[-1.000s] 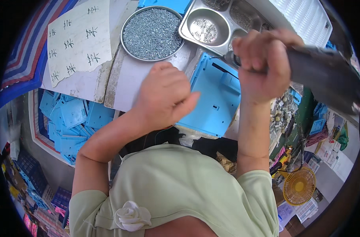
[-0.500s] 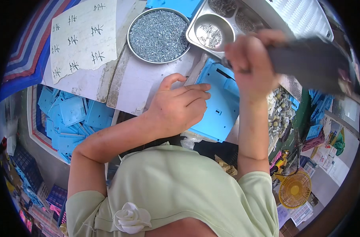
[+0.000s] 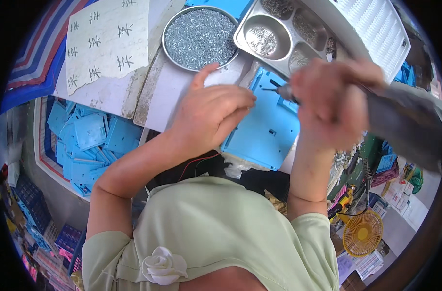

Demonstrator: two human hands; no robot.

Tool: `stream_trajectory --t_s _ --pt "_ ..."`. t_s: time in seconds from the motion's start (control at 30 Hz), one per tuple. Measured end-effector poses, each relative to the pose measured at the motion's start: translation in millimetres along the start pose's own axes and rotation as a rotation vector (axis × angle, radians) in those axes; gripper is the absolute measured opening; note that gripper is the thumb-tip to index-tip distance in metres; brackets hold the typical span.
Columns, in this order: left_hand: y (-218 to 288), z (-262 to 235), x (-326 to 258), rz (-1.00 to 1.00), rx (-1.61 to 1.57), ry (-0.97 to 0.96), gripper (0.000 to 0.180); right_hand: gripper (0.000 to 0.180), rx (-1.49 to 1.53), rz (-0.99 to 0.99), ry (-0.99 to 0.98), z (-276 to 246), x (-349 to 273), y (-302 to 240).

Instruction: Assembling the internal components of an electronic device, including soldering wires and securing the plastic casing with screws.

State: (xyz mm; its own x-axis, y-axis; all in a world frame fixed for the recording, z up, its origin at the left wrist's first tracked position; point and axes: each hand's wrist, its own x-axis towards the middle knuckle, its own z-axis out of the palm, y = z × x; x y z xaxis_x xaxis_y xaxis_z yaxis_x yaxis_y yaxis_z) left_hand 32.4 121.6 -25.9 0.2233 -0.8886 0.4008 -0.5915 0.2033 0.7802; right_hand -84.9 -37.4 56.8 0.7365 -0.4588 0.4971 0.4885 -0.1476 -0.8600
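A blue plastic panel point(image 3: 262, 133) lies on the worktop in front of me. My left hand point(image 3: 209, 114) is at its left edge, little finger raised, with the thumb and other fingertips brought together. Whatever sits between those fingertips is hidden. My right hand point(image 3: 330, 99), smeared by motion, is wrapped round a dark power screwdriver point(image 3: 400, 116). Its metal tip point(image 3: 279, 90) points left, over the upper part of the panel. Beyond my left hand stands a round metal bowl point(image 3: 200, 39) full of small silvery screws.
A metal compartment tray point(image 3: 289, 36) with small metal parts stands at the back, beside a white ribbed tray point(image 3: 376, 34). Handwritten paper point(image 3: 107, 53) lies at left. Many blue panels point(image 3: 90, 133) fill a box at lower left. Mixed small parts point(image 3: 338, 165) lie right of my right forearm.
The right hand and screwdriver have moved down and to the right, and the tip now shows over the panel. My left fingers, spread over the panel before, have drawn together at its edge.
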Motion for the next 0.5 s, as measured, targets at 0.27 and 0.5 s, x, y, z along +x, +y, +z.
stream_trajectory --t_s 0.27,0.5 --pt "6 -2 2 0.058 0.077 0.101 0.012 0.027 0.134 0.028 -0.19 10 -10 -25" --pt "-9 -22 15 0.104 -0.028 0.011 0.014 0.027 0.097 0.051 -0.102 17 -22 -23"
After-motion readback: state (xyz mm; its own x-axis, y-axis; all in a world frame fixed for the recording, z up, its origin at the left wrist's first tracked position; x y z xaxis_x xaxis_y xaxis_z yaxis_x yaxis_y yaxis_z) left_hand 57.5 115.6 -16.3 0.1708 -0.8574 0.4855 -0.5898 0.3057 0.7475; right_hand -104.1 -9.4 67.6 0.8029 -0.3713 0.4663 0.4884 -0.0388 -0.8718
